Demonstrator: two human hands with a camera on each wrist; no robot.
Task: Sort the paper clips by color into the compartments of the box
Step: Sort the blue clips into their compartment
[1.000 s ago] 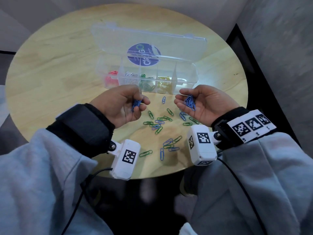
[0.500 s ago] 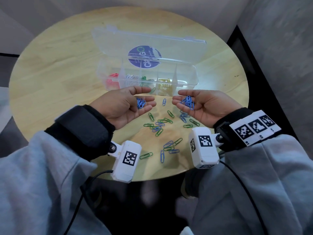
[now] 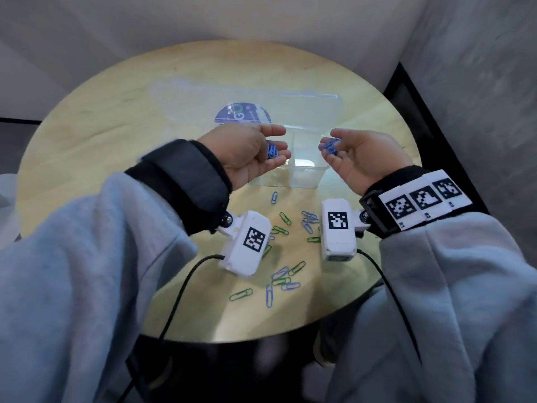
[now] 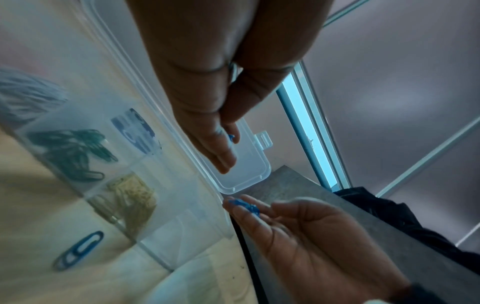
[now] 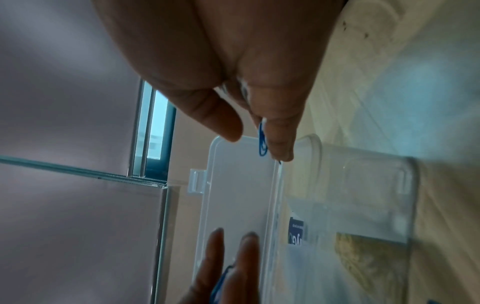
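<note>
The clear compartment box (image 3: pixel 302 177) lies on the round wooden table (image 3: pixel 87 135) with its lid (image 3: pixel 305 109) folded back. My left hand (image 3: pixel 283 144) hovers palm up over the box, with a small bunch of blue clips (image 3: pixel 271 151) lying on its straight fingers. Over the box's right end my right hand (image 3: pixel 325 145) is also palm up, and more blue clips (image 3: pixel 331 146) rest on its fingertips with the thumb apart. The left wrist view shows green clips (image 4: pixel 72 152) and yellow clips (image 4: pixel 130 199) in their compartments; the end compartment (image 4: pixel 187 226) looks bare.
Loose green and blue clips (image 3: pixel 283 279) lie scattered on the table between the box and the near edge, partly under the wrist cameras. One blue clip (image 3: pixel 274 197) lies just in front of the box. A dark gap runs past the table's right edge.
Both hands moved forward from above the loose pile to over the box. The left hand went from pinching its blue clips to carrying them on flat fingers.
</note>
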